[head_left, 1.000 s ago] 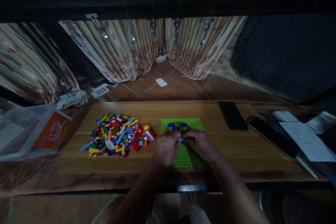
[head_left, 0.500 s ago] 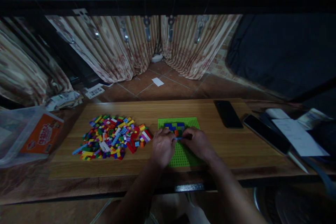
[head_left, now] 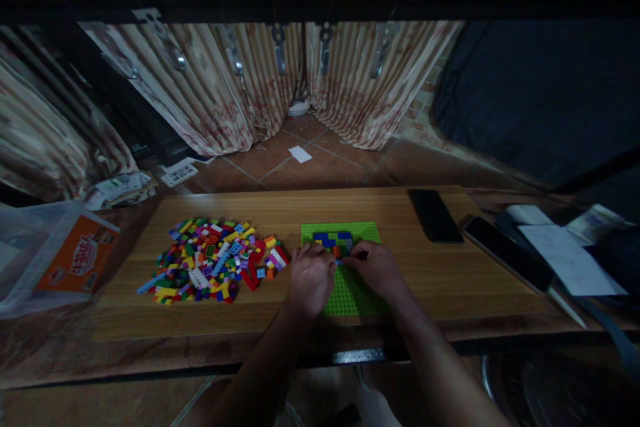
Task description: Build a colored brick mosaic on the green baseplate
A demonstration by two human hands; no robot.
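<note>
A green studded baseplate (head_left: 350, 297) lies on the wooden board, with blue, green, red and yellow toy bricks (head_left: 333, 239) joined at its far part. My left hand (head_left: 313, 280) is over the plate's left edge, fingers curled closed at the near side of those bricks. From the right, my right hand (head_left: 375, 267) meets it with thumb and forefinger pinched. Between the fingertips of both hands is a small blue brick (head_left: 339, 262), mostly covered by the fingers. Whether it touches the plate, I cannot tell.
A pile of loose, many-coloured bricks (head_left: 215, 263) spreads over the left of the wooden board (head_left: 440, 287). Two dark phones (head_left: 435, 215) lie at the right, near papers (head_left: 573, 259). A clear plastic box (head_left: 30, 260) with an orange label stands at the far left.
The blue brick between my fingertips shows less than before, being more covered. Both hands stay at nearly the same spot, with only small finger shifts. The camera view has tilted slightly.
</note>
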